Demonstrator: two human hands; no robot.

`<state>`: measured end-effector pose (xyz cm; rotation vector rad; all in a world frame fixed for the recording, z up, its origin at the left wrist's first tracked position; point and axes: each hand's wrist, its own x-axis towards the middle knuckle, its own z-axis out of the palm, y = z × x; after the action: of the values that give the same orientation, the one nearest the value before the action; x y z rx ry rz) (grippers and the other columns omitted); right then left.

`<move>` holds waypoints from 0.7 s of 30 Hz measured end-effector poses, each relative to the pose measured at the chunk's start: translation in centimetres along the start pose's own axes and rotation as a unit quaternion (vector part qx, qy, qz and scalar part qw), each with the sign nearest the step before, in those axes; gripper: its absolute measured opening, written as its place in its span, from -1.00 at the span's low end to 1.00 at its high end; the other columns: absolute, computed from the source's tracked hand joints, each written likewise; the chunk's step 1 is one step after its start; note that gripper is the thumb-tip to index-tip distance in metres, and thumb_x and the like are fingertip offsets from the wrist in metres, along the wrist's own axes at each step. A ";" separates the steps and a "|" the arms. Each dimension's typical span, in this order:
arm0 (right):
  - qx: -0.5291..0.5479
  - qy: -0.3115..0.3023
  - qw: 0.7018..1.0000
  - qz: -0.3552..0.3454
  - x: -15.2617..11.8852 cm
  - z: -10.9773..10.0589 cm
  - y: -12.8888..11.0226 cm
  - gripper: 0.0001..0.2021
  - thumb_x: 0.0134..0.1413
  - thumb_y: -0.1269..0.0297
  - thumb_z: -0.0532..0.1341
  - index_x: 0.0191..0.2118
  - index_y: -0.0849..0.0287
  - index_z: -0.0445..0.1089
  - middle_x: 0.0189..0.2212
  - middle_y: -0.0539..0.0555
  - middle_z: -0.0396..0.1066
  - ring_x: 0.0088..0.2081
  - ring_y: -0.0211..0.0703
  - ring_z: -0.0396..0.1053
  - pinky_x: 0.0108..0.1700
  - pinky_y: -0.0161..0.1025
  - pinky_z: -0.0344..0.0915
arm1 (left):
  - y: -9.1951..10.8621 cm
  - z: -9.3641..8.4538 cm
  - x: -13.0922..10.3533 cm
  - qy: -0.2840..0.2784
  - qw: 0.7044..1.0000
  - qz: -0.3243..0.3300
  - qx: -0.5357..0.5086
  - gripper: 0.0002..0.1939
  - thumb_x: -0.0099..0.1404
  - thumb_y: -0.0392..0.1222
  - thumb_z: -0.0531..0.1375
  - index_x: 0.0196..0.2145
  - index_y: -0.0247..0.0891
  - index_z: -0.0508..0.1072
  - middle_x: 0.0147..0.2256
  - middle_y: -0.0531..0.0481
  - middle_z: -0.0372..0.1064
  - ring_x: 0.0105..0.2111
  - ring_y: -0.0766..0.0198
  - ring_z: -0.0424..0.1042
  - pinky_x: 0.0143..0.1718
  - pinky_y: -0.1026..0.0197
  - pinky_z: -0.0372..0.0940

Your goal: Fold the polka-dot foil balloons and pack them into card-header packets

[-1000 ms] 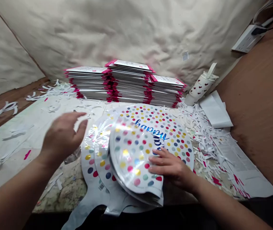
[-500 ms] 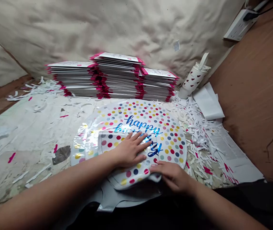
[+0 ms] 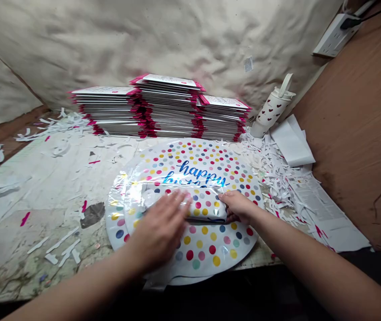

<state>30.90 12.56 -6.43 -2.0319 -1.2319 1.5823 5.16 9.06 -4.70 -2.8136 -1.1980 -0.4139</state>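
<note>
At the far left, white paper strips (image 3: 70, 253) are strewn over the stained tabletop (image 3: 56, 178). Behind, pink-edged stacks of cards (image 3: 172, 111) are ranged along the wall. Towards the middle, round foil balloons (image 3: 204, 252) are spread flat in an overlapping pile, their white faces covered with red, yellow, pink, teal and navy dots and marked with blue lettering, of which "happy" can be read; the line beneath is partly covered.

Over their left half the left hand (image 3: 160, 227) is held palm down, its fingers extended and only slightly parted, with nothing grasped; they are blurred, and how firmly anything is pressed cannot be told.

Across the middle of the pile a folded balloon (image 3: 205, 203) is laid, doubled into a narrow, glossy strip with the same dots and a dark line at its near edge. Its left part is overlapped by the left fingertips. Its right end is gripped by the right hand (image 3: 240, 206), whose fingers are closed in a pinch at the corner. Farther right, shredded paper (image 3: 264, 162) is heaped below a heart-patterned bottle (image 3: 272, 109).
</note>
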 end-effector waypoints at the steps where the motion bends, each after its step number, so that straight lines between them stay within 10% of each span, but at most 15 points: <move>1: -0.017 0.014 1.000 -0.007 -0.4 -0.2 -0.1 -0.72 0.13 0.06 0.05 -0.41 0.17 0.25 -0.74 0.00 0.26 -0.64 -0.17 0.33 -0.65 -0.30 0.27 | 1.7 0.9 -0.2 -0.055 0.998 0.018 -0.006 -0.45 0.32 -0.02 -0.08 0.16 -0.41 0.13 0.17 -0.29 0.06 0.19 -0.07 -0.01 0.13 -0.11 0.01; 5: -0.136 0.162 0.967 -0.144 -2.7 0.5 0.4 -0.68 0.11 0.06 0.08 -0.14 0.20 0.30 -0.34 0.22 0.44 -0.30 0.01 0.42 -0.36 -0.14 0.37 | 4.2 3.6 -0.7 -0.188 0.981 -0.020 -0.034 -0.26 0.27 0.17 -0.11 0.20 -0.46 0.04 0.21 -0.35 -0.10 0.21 -0.13 -0.11 0.14 -0.13 -0.05; 8: -0.353 0.222 0.803 -0.426 -4.1 3.1 2.1 -0.64 0.14 0.25 0.06 0.04 0.26 0.24 -0.04 0.29 0.34 0.00 0.09 0.29 -0.05 -0.01 0.28 | 3.3 3.9 -1.1 -0.194 0.980 -0.018 -0.052 -0.25 0.27 0.21 -0.16 0.22 -0.43 0.00 0.23 -0.32 -0.19 0.23 -0.09 -0.20 0.16 -0.11 -0.13; 11: -0.498 0.193 0.682 -0.499 -4.1 5.1 3.7 -0.64 0.09 0.51 0.01 0.02 0.38 0.28 -0.01 0.36 0.31 0.03 0.11 0.27 -0.01 0.00 0.27 | 2.8 3.5 -1.4 -0.193 0.980 -0.015 -0.054 -0.24 0.27 0.22 -0.17 0.22 -0.44 -0.01 0.23 -0.32 -0.21 0.23 -0.06 -0.20 0.18 -0.09 -0.16; 15: -0.553 0.223 0.686 -0.417 -4.3 4.4 3.8 -0.67 0.01 0.62 -0.02 -0.14 0.46 0.38 -0.19 0.44 0.42 -0.13 0.16 0.40 -0.08 0.11 0.31 | 3.2 3.1 -0.5 -0.205 0.977 -0.033 -0.049 -0.26 0.28 0.17 -0.13 0.22 -0.47 0.00 0.22 -0.32 -0.17 0.23 -0.04 -0.16 0.17 -0.07 -0.11; 21: -0.382 0.174 0.631 -0.653 -7.1 3.2 4.3 -0.66 0.12 0.48 0.04 0.01 0.09 0.28 -0.07 0.14 0.39 0.13 -0.01 0.17 0.20 0.13 -0.04 | 2.9 2.5 1.9 -0.193 0.975 -0.103 -0.037 -0.49 0.20 -0.38 -0.02 0.13 -0.49 0.20 0.13 -0.37 0.09 0.14 -0.04 0.11 0.09 -0.02 0.11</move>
<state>29.76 3.78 -5.85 -0.8573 -2.4826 -0.0900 9.05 8.76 -6.44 -2.9312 -1.5838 0.0940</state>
